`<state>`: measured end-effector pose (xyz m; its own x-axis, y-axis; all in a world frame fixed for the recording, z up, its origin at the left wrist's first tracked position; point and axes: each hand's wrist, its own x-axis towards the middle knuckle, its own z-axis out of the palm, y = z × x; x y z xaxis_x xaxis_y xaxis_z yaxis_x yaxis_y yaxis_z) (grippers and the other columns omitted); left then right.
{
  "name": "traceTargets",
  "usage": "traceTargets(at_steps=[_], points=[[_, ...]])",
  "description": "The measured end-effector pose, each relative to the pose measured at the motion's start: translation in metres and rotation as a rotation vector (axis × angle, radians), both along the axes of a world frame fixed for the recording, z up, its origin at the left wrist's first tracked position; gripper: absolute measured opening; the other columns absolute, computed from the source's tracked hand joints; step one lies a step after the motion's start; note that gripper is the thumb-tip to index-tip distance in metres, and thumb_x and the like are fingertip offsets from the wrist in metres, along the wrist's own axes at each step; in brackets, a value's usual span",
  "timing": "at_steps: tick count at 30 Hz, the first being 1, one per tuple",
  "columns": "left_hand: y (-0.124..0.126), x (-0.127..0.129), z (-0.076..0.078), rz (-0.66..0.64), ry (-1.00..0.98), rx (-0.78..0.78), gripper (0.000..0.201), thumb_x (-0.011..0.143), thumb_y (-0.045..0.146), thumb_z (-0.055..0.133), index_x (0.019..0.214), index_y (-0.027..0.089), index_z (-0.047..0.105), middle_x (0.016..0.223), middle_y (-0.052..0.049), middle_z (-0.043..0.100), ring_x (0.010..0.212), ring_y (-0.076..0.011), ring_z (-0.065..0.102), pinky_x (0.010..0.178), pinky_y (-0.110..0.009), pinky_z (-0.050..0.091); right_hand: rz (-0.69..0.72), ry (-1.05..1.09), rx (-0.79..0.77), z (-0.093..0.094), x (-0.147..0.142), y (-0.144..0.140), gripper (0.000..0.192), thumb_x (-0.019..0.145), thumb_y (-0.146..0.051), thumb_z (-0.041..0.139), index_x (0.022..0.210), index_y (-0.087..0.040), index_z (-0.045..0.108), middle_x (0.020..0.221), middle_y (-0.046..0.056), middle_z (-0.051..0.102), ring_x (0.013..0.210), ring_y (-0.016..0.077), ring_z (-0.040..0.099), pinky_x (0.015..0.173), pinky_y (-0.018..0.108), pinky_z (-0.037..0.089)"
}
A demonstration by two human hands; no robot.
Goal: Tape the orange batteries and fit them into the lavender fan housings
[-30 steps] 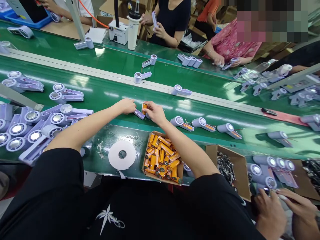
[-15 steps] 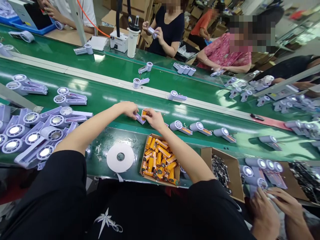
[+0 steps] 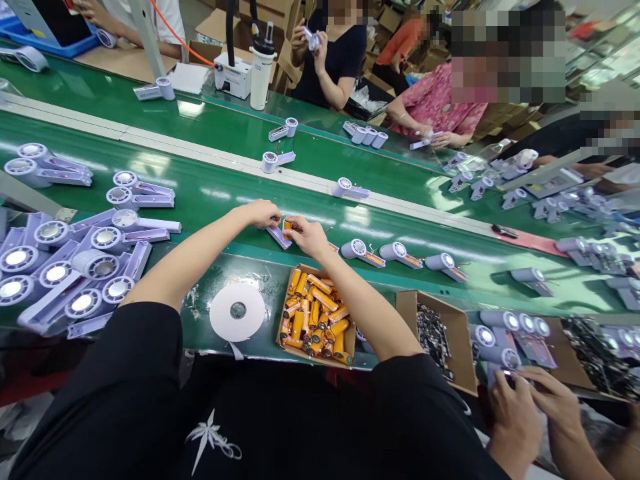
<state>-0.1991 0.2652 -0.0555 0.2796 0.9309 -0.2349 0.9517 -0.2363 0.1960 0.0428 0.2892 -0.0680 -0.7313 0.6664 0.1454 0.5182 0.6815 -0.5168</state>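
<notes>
Over the near green belt, my left hand (image 3: 264, 213) is closed, its fingertips pinched together above a lilac handheld fan casing (image 3: 279, 237). Whatever lies between those fingertips is too small to make out, and the hand hides the casing's far end. My right hand (image 3: 307, 237) grips an orange battery cell (image 3: 287, 229) upright at the casing's open handle. Below my right forearm, a cardboard box (image 3: 280, 341) holds many orange battery cells (image 3: 320, 313). A white tape roll (image 3: 225, 320) lies flat to the left of the box.
Lilac fans (image 3: 83, 267) are piled at the left. Several fans with orange cells (image 3: 395, 252) sit in a row right of my hands. A box of small dark parts (image 3: 435, 333) stands at right, near a co-worker's hands (image 3: 525, 407). Other people work across the belt.
My left fingertips have lifted slightly from the casing's handle. My right hand still holds the battery cell beside it. The whole view has shifted a little.
</notes>
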Motion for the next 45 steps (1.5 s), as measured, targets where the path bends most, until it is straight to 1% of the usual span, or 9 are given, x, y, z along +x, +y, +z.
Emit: traceTargets(at_steps=[8, 15, 21, 27, 34, 38, 41, 44, 45], points=[[-0.006, 0.017, -0.005, 0.112, -0.048, 0.062, 0.032, 0.105, 0.041, 0.057, 0.125, 0.030, 0.079, 0.119, -0.006, 0.086, 0.111, -0.0251, 0.078, 0.092, -0.031, 0.052, 0.030, -0.377, 0.169, 0.008, -0.010, -0.016, 0.045, 0.107, -0.035, 0.070, 0.150, -0.026, 0.075, 0.104, 0.014, 0.089, 0.097, 0.0347, 0.084, 0.087, 0.038, 0.059], [0.006, 0.025, -0.017, 0.145, -0.113, 0.079, 0.033, 0.107, 0.039, 0.056, 0.130, 0.029, 0.077, 0.128, -0.004, 0.084, 0.115, -0.0231, 0.077, 0.097, -0.029, 0.052, 0.160, -0.478, 0.116, 0.001, -0.017, -0.003, 0.032, 0.110, -0.033, 0.065, 0.135, -0.024, 0.083, 0.114, 0.015, 0.088, 0.101, 0.0355, 0.082, 0.091, 0.042, 0.059], [0.015, 0.028, -0.019, 0.177, -0.105, 0.084, 0.031, 0.104, 0.038, 0.060, 0.126, 0.027, 0.078, 0.122, -0.007, 0.085, 0.114, -0.0269, 0.077, 0.096, -0.032, 0.053, 0.192, -0.484, 0.040, 0.007, -0.029, 0.020, 0.022, 0.100, -0.029, 0.078, 0.118, -0.020, 0.088, 0.116, 0.015, 0.088, 0.110, 0.0352, 0.081, 0.096, 0.038, 0.056], [0.008, 0.035, -0.010, 0.205, -0.135, 0.134, 0.027, 0.101, 0.030, 0.059, 0.118, 0.026, 0.079, 0.119, -0.006, 0.085, 0.111, -0.0242, 0.076, 0.096, -0.031, 0.052, 0.097, -0.401, 0.047, 0.018, -0.021, 0.012, 0.035, 0.109, -0.025, 0.064, 0.138, -0.019, 0.082, 0.134, 0.017, 0.085, 0.119, 0.0357, 0.079, 0.101, 0.040, 0.056], [0.009, 0.040, -0.025, 0.263, -0.214, 0.183, 0.028, 0.103, 0.029, 0.054, 0.121, 0.024, 0.075, 0.121, -0.010, 0.084, 0.114, -0.0265, 0.075, 0.102, -0.036, 0.053, -0.016, -0.366, 0.011, 0.012, -0.023, 0.015, 0.020, 0.107, -0.019, 0.070, 0.121, -0.016, 0.084, 0.125, 0.016, 0.086, 0.114, 0.0313, 0.078, 0.100, 0.037, 0.056], [0.016, 0.055, -0.016, 0.251, -0.231, 0.169, 0.034, 0.103, 0.025, 0.050, 0.129, 0.022, 0.072, 0.128, -0.012, 0.082, 0.123, -0.0281, 0.073, 0.112, -0.042, 0.053, -0.066, -0.360, -0.004, 0.021, -0.017, 0.008, 0.023, 0.111, -0.018, 0.067, 0.131, -0.012, 0.077, 0.120, 0.015, 0.086, 0.106, 0.0234, 0.078, 0.099, 0.034, 0.055], [-0.017, 0.062, 0.005, 0.283, -0.199, 0.252, 0.049, 0.105, 0.028, 0.047, 0.151, 0.019, 0.062, 0.155, -0.017, 0.070, 0.150, -0.0311, 0.059, 0.131, -0.049, 0.042, -0.039, -0.310, 0.015, 0.044, 0.009, -0.012, 0.039, 0.112, -0.017, 0.066, 0.151, -0.015, 0.068, 0.125, 0.015, 0.086, 0.112, 0.0248, 0.078, 0.103, 0.036, 0.056], [-0.113, 0.052, 0.022, 0.111, -0.134, 0.207, 0.062, 0.107, 0.050, 0.052, 0.162, 0.022, 0.055, 0.173, -0.015, 0.055, 0.167, -0.0325, 0.042, 0.144, -0.050, 0.024, 0.011, -0.218, 0.045, 0.069, 0.064, -0.054, 0.052, 0.112, -0.015, 0.062, 0.163, -0.018, 0.060, 0.146, 0.019, 0.079, 0.129, 0.0325, 0.076, 0.112, 0.045, 0.057], [-0.156, 0.047, 0.024, 0.015, -0.126, 0.119, 0.064, 0.101, 0.059, 0.062, 0.158, 0.028, 0.061, 0.170, -0.010, 0.061, 0.164, -0.0316, 0.047, 0.143, -0.046, 0.030, 0.040, -0.187, 0.042, 0.074, 0.088, -0.071, 0.049, 0.111, -0.018, 0.063, 0.160, -0.019, 0.064, 0.150, 0.018, 0.077, 0.133, 0.0344, 0.075, 0.115, 0.047, 0.058]])
